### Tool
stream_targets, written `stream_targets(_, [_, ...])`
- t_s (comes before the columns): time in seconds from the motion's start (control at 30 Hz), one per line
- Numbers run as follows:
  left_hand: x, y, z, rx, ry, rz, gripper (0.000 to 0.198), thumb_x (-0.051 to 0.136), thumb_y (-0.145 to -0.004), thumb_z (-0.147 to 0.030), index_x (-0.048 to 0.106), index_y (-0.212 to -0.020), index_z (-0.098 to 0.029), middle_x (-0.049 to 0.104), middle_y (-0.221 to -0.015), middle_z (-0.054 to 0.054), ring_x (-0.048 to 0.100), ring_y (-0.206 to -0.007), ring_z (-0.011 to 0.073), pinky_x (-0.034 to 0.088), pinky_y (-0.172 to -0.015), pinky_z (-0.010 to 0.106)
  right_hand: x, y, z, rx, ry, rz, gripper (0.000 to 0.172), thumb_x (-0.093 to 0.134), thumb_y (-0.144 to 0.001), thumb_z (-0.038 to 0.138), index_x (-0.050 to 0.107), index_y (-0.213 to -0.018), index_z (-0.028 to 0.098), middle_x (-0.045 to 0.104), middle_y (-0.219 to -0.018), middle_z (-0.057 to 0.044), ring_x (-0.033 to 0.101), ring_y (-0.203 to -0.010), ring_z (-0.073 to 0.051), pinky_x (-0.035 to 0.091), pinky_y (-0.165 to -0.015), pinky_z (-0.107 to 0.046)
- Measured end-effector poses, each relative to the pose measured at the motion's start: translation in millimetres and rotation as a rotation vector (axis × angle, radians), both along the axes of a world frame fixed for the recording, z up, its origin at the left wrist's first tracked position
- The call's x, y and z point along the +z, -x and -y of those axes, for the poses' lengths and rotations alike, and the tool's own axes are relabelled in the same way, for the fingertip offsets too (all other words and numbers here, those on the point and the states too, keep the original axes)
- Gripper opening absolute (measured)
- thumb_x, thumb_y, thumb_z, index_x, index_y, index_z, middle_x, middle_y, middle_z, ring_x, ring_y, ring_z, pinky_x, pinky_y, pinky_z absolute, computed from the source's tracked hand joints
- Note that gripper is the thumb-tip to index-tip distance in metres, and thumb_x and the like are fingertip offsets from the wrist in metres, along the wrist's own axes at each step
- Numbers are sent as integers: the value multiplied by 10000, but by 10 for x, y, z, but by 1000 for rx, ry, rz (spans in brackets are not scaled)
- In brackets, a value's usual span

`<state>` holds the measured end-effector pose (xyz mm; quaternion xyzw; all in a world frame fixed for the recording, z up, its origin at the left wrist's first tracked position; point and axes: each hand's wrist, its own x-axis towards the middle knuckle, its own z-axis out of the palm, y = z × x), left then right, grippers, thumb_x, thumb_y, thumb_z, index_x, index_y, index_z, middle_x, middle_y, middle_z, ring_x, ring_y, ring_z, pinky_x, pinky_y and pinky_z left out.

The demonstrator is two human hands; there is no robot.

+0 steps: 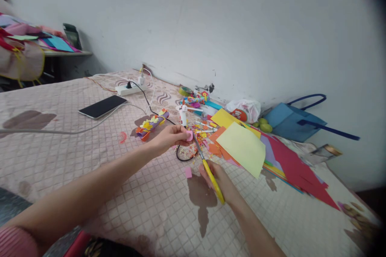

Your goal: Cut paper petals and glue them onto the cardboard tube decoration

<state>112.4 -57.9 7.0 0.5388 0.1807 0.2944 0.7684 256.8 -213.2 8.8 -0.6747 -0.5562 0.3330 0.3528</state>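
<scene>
Between the fingertips of my left hand (pixel 173 137) is a small piece of pink paper (pixel 189 135). My right hand (pixel 219 178) is closed round the yellow handles of a pair of scissors (pixel 212 176). The blades point up and away from me, their tips right beside the pink paper; whether they touch it I cannot tell. A second pink paper piece (pixel 188 172) lies on the cloth below. Just beyond my left hand stands a white glue gun (pixel 183 115), and paper scraps (pixel 205 130) are scattered around it. A purple paper roll with yellow and orange flowers (pixel 152 124) lies to the left.
A tablet (pixel 102 107) and a white power strip (pixel 131 89) with cables lie at left on the patterned cloth (pixel 120 192). Coloured paper sheets (pixel 244 146) spread at right, before a blue bag (pixel 292 122) and a plastic bag (pixel 245 110). A dark cord loops below the scraps.
</scene>
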Motion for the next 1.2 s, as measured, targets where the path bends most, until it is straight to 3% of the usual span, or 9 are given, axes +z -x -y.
stream_targets(0.7, [17,-1,18,7,11,10,222,709,-673,-264,560,-704,-102,646,-745,46,615,-689,106,498,-722,262,-132,-75,-11,-34,0,116,296,499,-782,449,530,-697,166,423,-505,46,388,-473,-99,306,-454,-209])
stream_targets(1.2, [7,-1,5,22,21,6,231,712,-668,-268,556,-728,-109,651,-758,45,626,-712,118,500,-721,262,-135,-81,-18,-40,-13,139,305,512,-780,447,525,-680,159,473,-565,26,408,-521,-105,304,-479,-212])
